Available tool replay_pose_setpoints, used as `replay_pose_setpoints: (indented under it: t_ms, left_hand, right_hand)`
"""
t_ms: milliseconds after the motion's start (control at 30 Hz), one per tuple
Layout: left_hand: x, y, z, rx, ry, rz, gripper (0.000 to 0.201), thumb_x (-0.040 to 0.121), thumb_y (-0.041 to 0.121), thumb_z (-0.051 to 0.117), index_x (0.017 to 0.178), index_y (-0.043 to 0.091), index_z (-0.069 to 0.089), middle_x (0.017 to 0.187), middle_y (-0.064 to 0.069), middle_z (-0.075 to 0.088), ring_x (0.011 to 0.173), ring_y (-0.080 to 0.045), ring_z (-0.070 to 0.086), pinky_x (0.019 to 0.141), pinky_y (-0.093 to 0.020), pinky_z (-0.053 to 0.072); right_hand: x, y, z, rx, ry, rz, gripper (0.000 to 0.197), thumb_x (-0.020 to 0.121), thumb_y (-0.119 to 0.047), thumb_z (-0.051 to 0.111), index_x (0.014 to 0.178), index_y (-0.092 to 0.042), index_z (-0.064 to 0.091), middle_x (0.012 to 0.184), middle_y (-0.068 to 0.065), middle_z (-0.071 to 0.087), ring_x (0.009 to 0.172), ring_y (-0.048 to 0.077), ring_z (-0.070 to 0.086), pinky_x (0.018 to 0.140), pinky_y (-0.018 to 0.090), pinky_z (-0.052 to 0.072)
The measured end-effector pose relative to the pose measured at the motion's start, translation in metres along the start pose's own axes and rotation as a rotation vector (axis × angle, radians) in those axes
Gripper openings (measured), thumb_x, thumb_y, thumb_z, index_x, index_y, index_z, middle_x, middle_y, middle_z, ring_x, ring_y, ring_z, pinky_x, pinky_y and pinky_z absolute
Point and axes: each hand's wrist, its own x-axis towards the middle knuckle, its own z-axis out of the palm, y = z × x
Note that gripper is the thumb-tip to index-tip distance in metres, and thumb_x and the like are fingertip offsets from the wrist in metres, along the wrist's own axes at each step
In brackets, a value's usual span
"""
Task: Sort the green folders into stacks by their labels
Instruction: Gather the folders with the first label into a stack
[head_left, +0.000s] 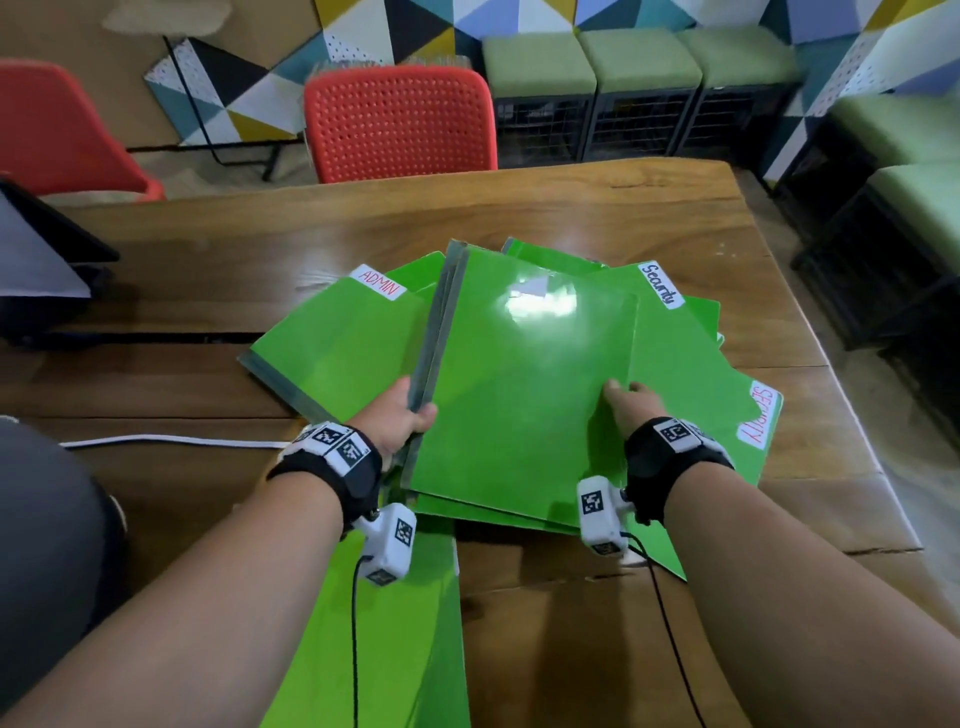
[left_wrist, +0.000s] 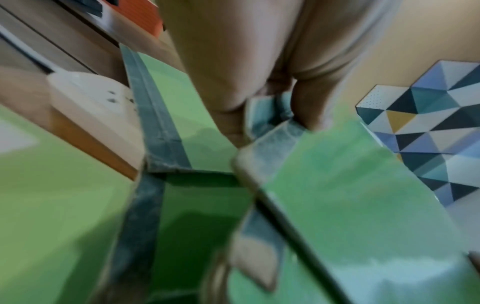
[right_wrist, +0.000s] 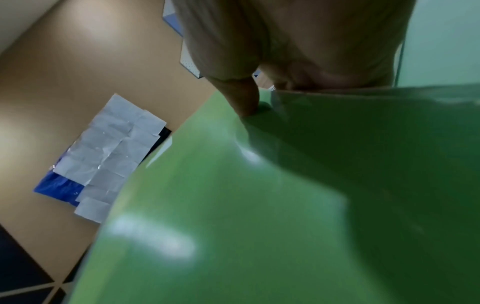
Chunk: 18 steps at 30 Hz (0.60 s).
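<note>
Folders in glossy green lie in a loose heap on the wooden table (head_left: 649, 202), and both hands grasp a small bundle of folders (head_left: 519, 374) raised over the middle of the heap, its blank face up. The left hand (head_left: 397, 421) is clamped on the bundle's grey spine at the near left, thumb on top and fingers underneath. The right hand (head_left: 631, 400) pinches the bundle's right edge, thumb pressed on the top cover, the other fingers hidden beneath.

Left of the bundle lies a folder labelled ADMIN (head_left: 337, 343) in red letters. To the right, partly under the bundle, lies a folder labelled Security (head_left: 660, 291) in black, and nearer on the right another labelled SECURITY (head_left: 748, 415) in red. One more green folder (head_left: 395, 634) lies near, between the forearms. A white cable (head_left: 171, 441) runs across the table at left. A red chair (head_left: 400, 124) stands at the far side.
</note>
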Motion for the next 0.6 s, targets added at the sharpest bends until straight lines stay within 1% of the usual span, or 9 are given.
replay_pose_setpoints:
  t_ms: [67, 133, 233, 300, 367, 400, 433, 533, 600]
  left_hand:
    - [-0.009, -0.001, -0.001, 0.008, 0.007, -0.018, 0.047, 0.099, 0.016, 0.048, 0.144, 0.008, 0.035, 0.135, -0.011, 0.051, 0.128, -0.03, 0.044, 0.11, -0.048, 0.032]
    - [-0.011, -0.003, -0.01, 0.114, 0.071, -0.045, 0.044, 0.1, 0.021, 0.047, 0.141, 0.009, 0.04, 0.141, -0.016, 0.048, 0.129, -0.033, 0.046, 0.109, -0.046, 0.037]
    - [-0.006, -0.013, -0.045, 0.343, 0.396, -0.191, 0.049, 0.091, 0.026, 0.057, 0.136, 0.009, 0.046, 0.138, -0.016, 0.052, 0.121, -0.035, 0.054, 0.097, -0.039, 0.046]
    - [-0.006, -0.022, -0.066, 0.482, 0.453, -0.272, 0.041, 0.088, 0.025, 0.06, 0.122, 0.003, 0.056, 0.121, -0.015, 0.061, 0.103, -0.032, 0.06, 0.085, -0.035, 0.049]
    - [-0.002, -0.03, -0.074, 0.593, 0.369, -0.337, 0.025, 0.091, 0.027, 0.057, 0.091, 0.002, 0.059, 0.093, -0.009, 0.063, 0.084, -0.025, 0.056, 0.079, -0.028, 0.05]
    - [0.002, -0.032, -0.075, 0.592, 0.378, -0.382, 0.028, 0.091, 0.028, 0.058, 0.078, 0.003, 0.055, 0.086, -0.009, 0.061, 0.081, -0.023, 0.056, 0.076, -0.027, 0.049]
    - [0.002, -0.032, -0.074, 0.558, 0.383, -0.404, 0.03, 0.09, 0.029, 0.061, 0.074, 0.004, 0.054, 0.087, -0.011, 0.063, 0.081, -0.023, 0.059, 0.074, -0.029, 0.048]
    - [0.008, -0.031, -0.078, 0.491, 0.409, -0.449, 0.034, 0.089, 0.034, 0.064, 0.1, 0.001, 0.061, 0.097, -0.013, 0.065, 0.08, -0.025, 0.058, 0.067, -0.031, 0.048]
    - [0.011, -0.03, -0.082, 0.438, 0.411, -0.443, 0.037, 0.091, 0.029, 0.063, 0.11, -0.002, 0.059, 0.106, -0.015, 0.064, 0.084, -0.025, 0.054, 0.072, -0.031, 0.051]
  right_hand:
    - [-0.009, -0.003, 0.003, -0.011, -0.029, -0.029, 0.056, 0.096, -0.022, 0.05, 0.146, -0.005, 0.032, 0.145, 0.014, 0.044, 0.126, 0.033, 0.05, 0.104, 0.04, 0.042]
    - [-0.016, -0.004, 0.006, 0.018, -0.022, -0.072, 0.058, 0.095, -0.019, 0.051, 0.147, -0.008, 0.03, 0.147, 0.013, 0.043, 0.125, 0.032, 0.051, 0.104, 0.044, 0.044]
    - [-0.02, -0.001, 0.007, -0.002, 0.011, -0.104, 0.058, 0.097, -0.017, 0.05, 0.149, -0.008, 0.027, 0.147, 0.015, 0.041, 0.117, 0.028, 0.055, 0.099, 0.043, 0.048]
    - [-0.018, 0.005, 0.007, -0.043, 0.02, -0.099, 0.058, 0.096, -0.015, 0.049, 0.148, -0.006, 0.027, 0.148, 0.017, 0.04, 0.121, 0.029, 0.053, 0.101, 0.045, 0.046]
    - [-0.016, 0.013, 0.008, -0.062, 0.022, -0.075, 0.058, 0.096, -0.012, 0.049, 0.149, -0.005, 0.026, 0.149, 0.017, 0.038, 0.128, 0.032, 0.048, 0.104, 0.045, 0.044]
    - [-0.015, 0.017, 0.008, -0.067, 0.022, -0.062, 0.058, 0.096, -0.011, 0.049, 0.149, -0.005, 0.025, 0.15, 0.017, 0.037, 0.13, 0.032, 0.046, 0.105, 0.045, 0.043]
    - [-0.014, 0.02, 0.009, -0.068, 0.022, -0.054, 0.058, 0.096, -0.01, 0.049, 0.149, -0.005, 0.025, 0.15, 0.017, 0.036, 0.131, 0.032, 0.045, 0.106, 0.046, 0.042]
    - [-0.011, 0.019, 0.008, -0.054, 0.027, -0.06, 0.058, 0.096, -0.009, 0.049, 0.149, -0.005, 0.025, 0.15, 0.017, 0.036, 0.132, 0.032, 0.044, 0.106, 0.046, 0.042]
    - [-0.009, 0.015, 0.005, -0.028, 0.024, -0.078, 0.059, 0.096, -0.009, 0.049, 0.149, -0.006, 0.025, 0.151, 0.016, 0.035, 0.128, 0.031, 0.048, 0.102, 0.042, 0.046]
